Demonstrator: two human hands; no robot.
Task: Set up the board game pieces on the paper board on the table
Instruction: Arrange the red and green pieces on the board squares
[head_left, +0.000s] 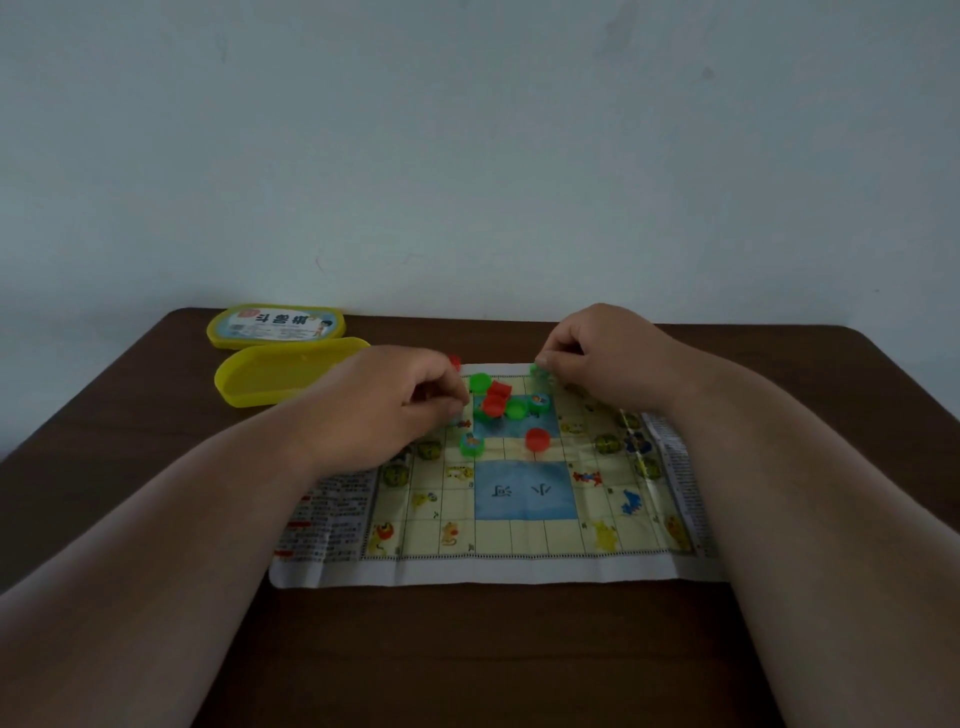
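Note:
The paper board (519, 540) lies flat on the dark table, printed with animal squares and two blue river patches. Several small red and green round pieces (496, 402) sit in a loose heap on its far middle; one red piece (537, 439) and one green piece (471, 445) lie a little nearer. My left hand (395, 405) rests over the board's far left part, fingers curled at the heap's edge; what it pinches is hidden. My right hand (597, 353) is at the far edge, fingertips closed on a green piece (536, 370). A red piece (455, 360) lies beyond my left hand.
A yellow box lid with a printed label (275, 325) and the open yellow box (283, 374) sit at the table's far left. A pale wall rises right behind the table's far edge. My forearms cross the table on both sides of the board.

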